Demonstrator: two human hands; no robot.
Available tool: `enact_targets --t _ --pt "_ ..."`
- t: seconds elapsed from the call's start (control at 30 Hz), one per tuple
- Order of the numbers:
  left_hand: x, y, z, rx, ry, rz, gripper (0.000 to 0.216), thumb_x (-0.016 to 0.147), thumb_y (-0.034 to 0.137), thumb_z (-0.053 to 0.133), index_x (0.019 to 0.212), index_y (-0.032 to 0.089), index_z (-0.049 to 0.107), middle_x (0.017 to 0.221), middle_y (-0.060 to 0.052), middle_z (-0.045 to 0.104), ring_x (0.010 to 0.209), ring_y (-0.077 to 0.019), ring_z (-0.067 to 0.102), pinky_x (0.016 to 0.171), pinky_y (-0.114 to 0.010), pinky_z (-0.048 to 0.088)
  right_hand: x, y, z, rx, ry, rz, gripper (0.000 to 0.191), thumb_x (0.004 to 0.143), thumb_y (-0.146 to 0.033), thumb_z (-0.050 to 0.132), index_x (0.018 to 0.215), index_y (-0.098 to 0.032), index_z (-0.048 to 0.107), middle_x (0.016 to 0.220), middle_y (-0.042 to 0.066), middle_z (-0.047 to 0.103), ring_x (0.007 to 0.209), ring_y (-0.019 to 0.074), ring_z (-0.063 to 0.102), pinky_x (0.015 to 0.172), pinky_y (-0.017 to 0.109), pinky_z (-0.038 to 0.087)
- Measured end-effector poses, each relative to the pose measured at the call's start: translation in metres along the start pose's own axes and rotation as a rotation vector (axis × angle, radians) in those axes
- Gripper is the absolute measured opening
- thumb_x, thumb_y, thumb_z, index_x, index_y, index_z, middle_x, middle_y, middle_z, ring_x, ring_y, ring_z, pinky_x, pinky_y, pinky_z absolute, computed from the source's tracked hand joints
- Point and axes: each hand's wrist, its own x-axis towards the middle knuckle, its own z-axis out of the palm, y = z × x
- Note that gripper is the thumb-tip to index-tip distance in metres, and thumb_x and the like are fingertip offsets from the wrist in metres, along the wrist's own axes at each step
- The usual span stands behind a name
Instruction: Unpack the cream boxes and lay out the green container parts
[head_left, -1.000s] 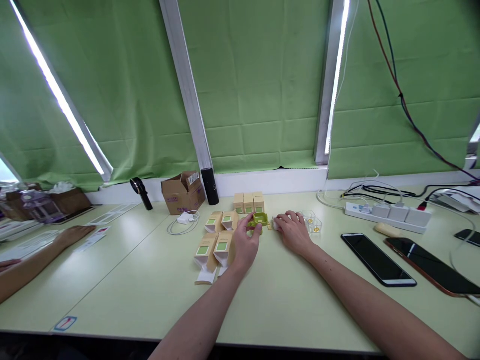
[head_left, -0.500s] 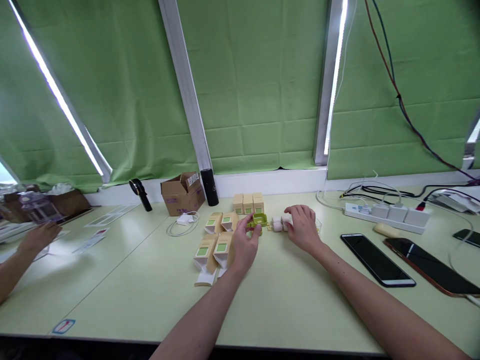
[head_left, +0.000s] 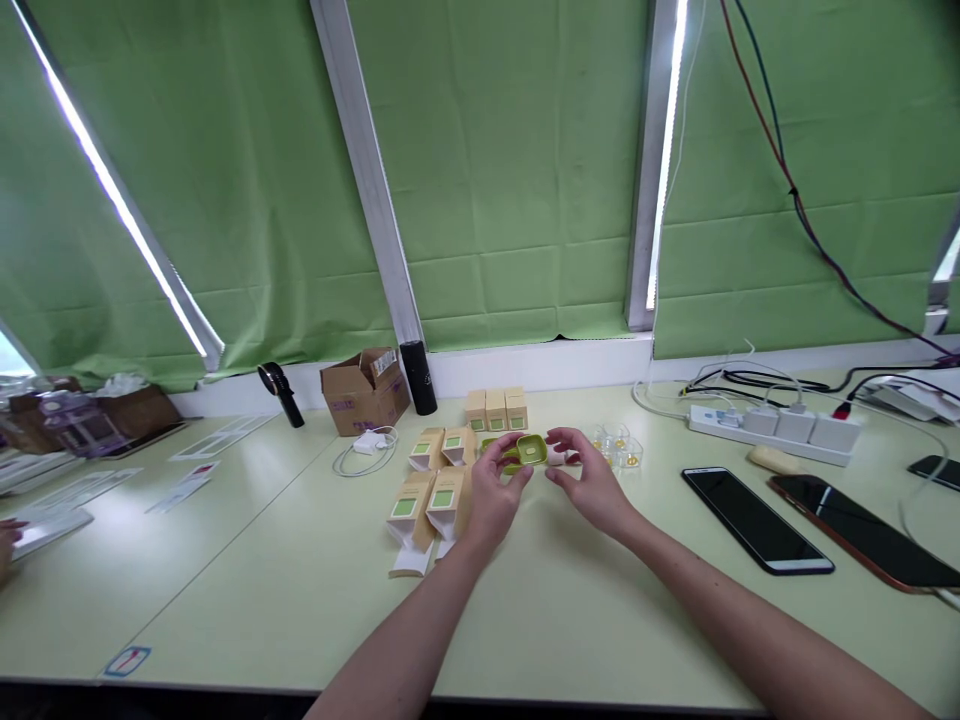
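Note:
My left hand (head_left: pixel 495 487) is closed on a small green square container (head_left: pixel 532 450), its hollow side tilted toward me. Another green piece (head_left: pixel 510 464) shows partly behind those fingers. My right hand (head_left: pixel 590 477) comes in from the right, thumb and fingers curved but apart, the tips close to the container's right edge; whether they touch it I cannot tell. Through the gap in that hand shows a pinkish-white roll (head_left: pixel 556 456), mostly covered. Just beyond the right hand sit several clear small cups (head_left: pixel 616 445) with yellowish bits inside.
Opened cartons (head_left: pixel 411 507) with green labels stand left of my hands, and closed small boxes (head_left: pixel 496 410) behind. Farther back are a cardboard box (head_left: pixel 365 395) and a black cylinder (head_left: pixel 418 378). To the right lie phones (head_left: pixel 756 520) and a power strip (head_left: pixel 772 432). Another person's hand (head_left: pixel 9 540) is far left.
My right hand has moved left from the white rolls to the green container, uncovering the clear cups. The container has been turned in my left hand. The other person's hand has withdrawn leftward.

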Motion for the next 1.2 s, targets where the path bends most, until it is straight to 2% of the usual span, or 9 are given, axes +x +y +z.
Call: enact_targets --t 0.1,0.27,0.47,0.57,0.7,0.83,1.07,1.2 --pt "-0.001 0.003 0.001 0.005 -0.032 0.009 0.04 0.078 0.02 0.076 0.116 0.019 0.067 0.121 -0.012 0.072 0.111 -0.0249 0.068 0.096 -0.038 0.054 -0.008 0.001 0.007 -0.004 -0.023 -0.012 0.045 0.081 -0.026 0.067 0.125 -0.031 0.054 0.129 0.005 0.063 0.117 0.0258 0.058 0.098 0.047 0.05" --pt "-0.002 0.003 0.003 -0.01 -0.059 -0.033 0.041 0.078 0.023 0.078 0.117 0.018 0.066 0.119 -0.014 0.073 0.108 -0.0261 0.07 0.093 -0.038 0.055 -0.011 0.001 0.007 -0.046 0.004 -0.02 0.041 0.084 -0.027 0.066 0.123 -0.031 0.054 0.126 0.007 0.061 0.115 0.0273 0.057 0.101 0.051 0.049" --pt "-0.005 0.005 0.005 -0.049 -0.091 -0.118 0.045 0.082 0.041 0.08 0.117 0.017 0.063 0.119 -0.016 0.073 0.11 -0.0288 0.072 0.09 -0.038 0.057 -0.016 -0.003 0.008 -0.093 0.02 -0.047 0.048 0.085 -0.028 0.068 0.129 -0.029 0.048 0.13 0.009 0.056 0.122 0.0289 0.053 0.104 0.053 0.049" --pt "-0.005 0.002 0.007 -0.06 -0.104 -0.158 0.05 0.082 0.051 0.079 0.116 0.017 0.063 0.112 -0.015 0.075 0.101 -0.0272 0.074 0.083 -0.035 0.058 -0.018 -0.004 0.009 -0.114 0.031 -0.067 0.048 0.086 -0.029 0.066 0.13 -0.028 0.047 0.131 0.009 0.054 0.123 0.0292 0.052 0.105 0.054 0.049" --pt "-0.003 -0.001 0.01 -0.076 -0.13 -0.162 0.051 0.085 0.06 0.072 0.108 0.015 0.066 0.1 -0.014 0.077 0.088 -0.0244 0.075 0.079 -0.033 0.058 -0.018 -0.005 0.01 -0.165 0.07 -0.111 0.045 0.088 -0.028 0.065 0.129 -0.027 0.047 0.129 0.011 0.054 0.122 0.0303 0.05 0.104 0.055 0.048" --pt "-0.003 0.0 0.013 -0.113 -0.167 -0.146 0.05 0.09 0.062 0.066 0.1 0.014 0.07 0.103 -0.015 0.077 0.093 -0.0259 0.075 0.081 -0.034 0.058 -0.017 -0.005 0.01 -0.201 0.087 -0.152 0.039 0.09 -0.027 0.063 0.125 -0.026 0.048 0.127 0.011 0.055 0.121 0.0308 0.05 0.102 0.055 0.049" --pt "-0.005 -0.008 0.014 -0.129 -0.215 -0.139 0.057 0.092 0.068 0.058 0.085 0.013 0.071 0.084 -0.012 0.077 0.085 -0.0259 0.075 0.081 -0.036 0.057 -0.017 -0.008 0.009 -0.184 0.085 -0.166 0.034 0.09 -0.023 0.059 0.122 -0.026 0.048 0.125 0.012 0.054 0.117 0.0311 0.051 0.098 0.057 0.053" --pt "-0.006 -0.009 0.014 -0.157 -0.225 -0.189 0.06 0.094 0.069 0.052 0.081 0.013 0.07 0.083 -0.012 0.075 0.085 -0.0252 0.074 0.08 -0.036 0.057 -0.016 -0.013 0.008 -0.128 0.053 -0.144 0.033 0.091 -0.025 0.058 0.123 -0.027 0.048 0.127 0.012 0.053 0.118 0.0303 0.053 0.093 0.053 0.056"
